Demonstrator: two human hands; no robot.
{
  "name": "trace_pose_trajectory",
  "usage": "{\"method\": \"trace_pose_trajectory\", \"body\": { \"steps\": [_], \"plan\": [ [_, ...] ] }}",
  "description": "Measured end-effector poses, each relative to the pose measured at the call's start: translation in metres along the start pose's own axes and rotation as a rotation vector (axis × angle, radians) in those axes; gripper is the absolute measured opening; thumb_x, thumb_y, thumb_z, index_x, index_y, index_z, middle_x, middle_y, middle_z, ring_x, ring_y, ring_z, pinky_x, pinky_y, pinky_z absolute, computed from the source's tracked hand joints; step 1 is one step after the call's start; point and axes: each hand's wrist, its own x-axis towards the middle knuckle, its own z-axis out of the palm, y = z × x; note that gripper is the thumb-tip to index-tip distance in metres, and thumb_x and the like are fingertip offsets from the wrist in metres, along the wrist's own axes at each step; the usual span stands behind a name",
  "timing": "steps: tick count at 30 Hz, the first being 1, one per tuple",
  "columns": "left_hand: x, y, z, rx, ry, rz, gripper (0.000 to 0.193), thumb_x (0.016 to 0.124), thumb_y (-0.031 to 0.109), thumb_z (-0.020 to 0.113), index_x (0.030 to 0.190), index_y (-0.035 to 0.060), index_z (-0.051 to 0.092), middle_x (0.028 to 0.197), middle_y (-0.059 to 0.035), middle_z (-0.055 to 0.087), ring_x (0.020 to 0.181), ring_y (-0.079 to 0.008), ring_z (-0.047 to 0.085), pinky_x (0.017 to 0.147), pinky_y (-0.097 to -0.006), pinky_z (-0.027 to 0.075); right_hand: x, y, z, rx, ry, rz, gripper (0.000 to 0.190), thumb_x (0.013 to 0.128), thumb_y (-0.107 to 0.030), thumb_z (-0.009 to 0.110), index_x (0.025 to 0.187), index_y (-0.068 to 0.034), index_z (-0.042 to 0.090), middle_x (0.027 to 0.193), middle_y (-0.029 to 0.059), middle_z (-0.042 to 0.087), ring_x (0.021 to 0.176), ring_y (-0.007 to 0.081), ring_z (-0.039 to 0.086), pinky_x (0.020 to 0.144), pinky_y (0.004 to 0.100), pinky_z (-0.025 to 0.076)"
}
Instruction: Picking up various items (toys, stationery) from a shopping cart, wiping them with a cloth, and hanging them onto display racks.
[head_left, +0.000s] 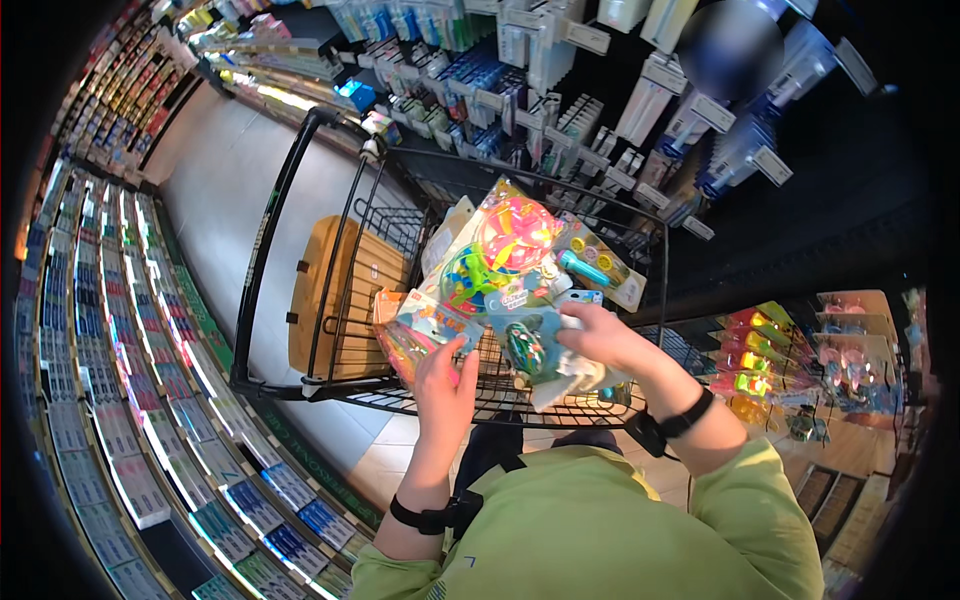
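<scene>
My right hand (600, 335) grips the edge of a blue-carded blister pack (525, 346) with a green patterned oval toy in it. This pack is over the near side of a black wire shopping cart (247, 300). My left hand (441, 375) touches the lower edge of a packet (435, 319) with a pale blue card and pink and orange contents; whether its fingers pinch it I cannot tell. Beyond both packs, a carded toy with a pink propeller disc (517, 232) and a green propeller (476, 276) lies in the cart. A teal toy flashlight (583, 268) on its card is beside them.
A wooden panel (322, 292) is fixed at the cart's left end. Shelves of boxed goods (150, 420) line the left; hanging blister packs (480, 97) line the far side. Carded toys on hooks (757, 367) hang at right. Tiled floor (225, 157) runs along the aisle.
</scene>
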Motion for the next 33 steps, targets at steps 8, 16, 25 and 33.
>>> {"method": "trace_pose_trajectory", "body": {
  "steps": [8,16,25,33],
  "plan": [
    [0.005,0.109,0.034,-0.943,-0.334,-0.249,0.037,0.094,0.013,0.056,0.127,-0.0018,0.047,0.100,-0.0035,0.063,0.085,-0.0061,0.054,0.076,-0.0211,0.044,-0.124,0.009,-0.065,0.454,-0.033,-0.022,0.011,0.085,-0.008,0.060,0.083,-0.006,0.049,0.074,-0.0056,0.046,0.073,0.0037,0.044,0.063,0.0223,0.039],
    [-0.030,0.218,0.081,-0.814,-0.661,-0.156,0.019,0.093,0.010,0.055,0.106,-0.0017,0.061,0.086,0.0027,0.061,0.073,-0.0015,0.050,0.059,-0.0169,0.038,-0.244,0.062,-0.117,0.387,0.174,-0.067,0.012,0.089,-0.015,0.060,0.092,-0.005,0.054,0.078,-0.0010,0.055,0.074,0.0053,0.049,0.064,0.0253,0.044],
    [-0.126,0.361,0.145,-0.662,-1.034,0.568,0.025,0.087,0.002,0.059,0.111,-0.0036,0.063,0.084,-0.0052,0.067,0.074,-0.0043,0.055,0.068,-0.0207,0.045,-0.428,0.150,-0.156,0.262,0.534,-0.071,0.018,0.091,-0.020,0.059,0.090,-0.002,0.058,0.067,0.0083,0.054,0.064,0.0124,0.048,0.061,0.0312,0.043],
    [-0.212,0.420,0.260,-0.615,-1.353,0.201,0.030,0.096,0.016,0.051,0.121,0.0027,0.057,0.088,0.0012,0.063,0.075,-0.0028,0.053,0.065,-0.0203,0.047,-0.525,0.240,-0.164,0.455,0.985,0.233,0.019,0.091,-0.022,0.061,0.090,-0.003,0.062,0.073,-0.0016,0.059,0.071,0.0055,0.052,0.064,0.0255,0.045]
  ]
}}
